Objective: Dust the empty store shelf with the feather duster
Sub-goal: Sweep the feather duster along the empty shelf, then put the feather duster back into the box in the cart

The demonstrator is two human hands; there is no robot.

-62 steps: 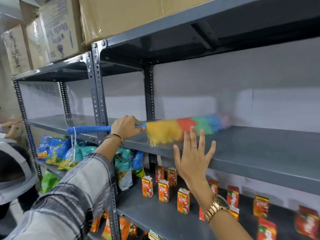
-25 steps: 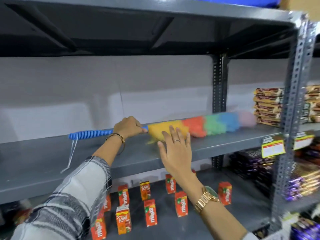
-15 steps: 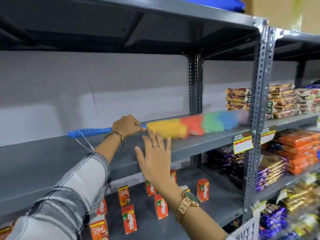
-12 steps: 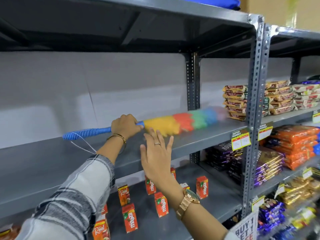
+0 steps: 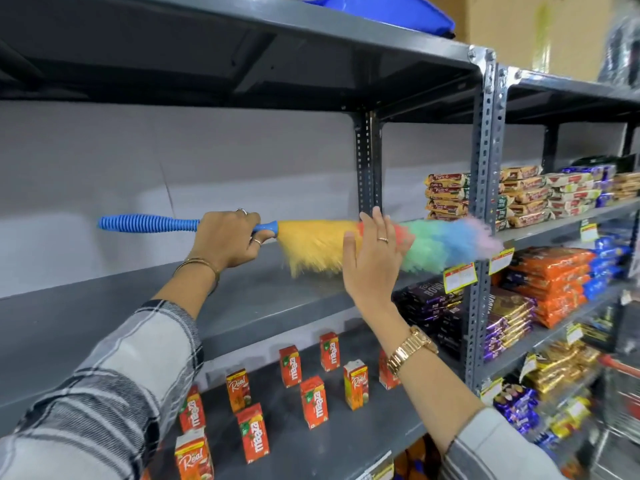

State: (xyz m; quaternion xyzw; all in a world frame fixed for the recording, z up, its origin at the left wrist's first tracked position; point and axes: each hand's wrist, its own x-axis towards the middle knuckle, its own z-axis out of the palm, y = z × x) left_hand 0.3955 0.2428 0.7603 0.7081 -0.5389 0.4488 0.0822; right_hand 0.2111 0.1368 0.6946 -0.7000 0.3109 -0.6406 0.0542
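Note:
The empty grey metal shelf (image 5: 114, 306) runs across the middle of the view at chest height. A feather duster (image 5: 436, 242) with a ribbed blue handle and yellow, red, green, blue and pink plumes lies level just above the shelf's right part. My left hand (image 5: 227, 239) is shut on the handle near the plumes. In front of the red plumes my right hand (image 5: 372, 263) is raised flat, fingers apart, holding nothing; whether it touches the plumes I cannot tell. The pink tip reaches the perforated upright (image 5: 485, 188).
Several red juice cartons (image 5: 313, 401) stand on the shelf below. Right of the upright, stacked biscuit packs (image 5: 448, 195) and orange and purple packets (image 5: 550, 278) fill the neighbouring shelves. Yellow price tags (image 5: 459, 277) hang on the shelf edge. A blue object (image 5: 391, 8) sits on top.
The duster and both hands have travelled rightward along the shelf, from its left end to the right upright. My right hand has risen in front of the plumes.

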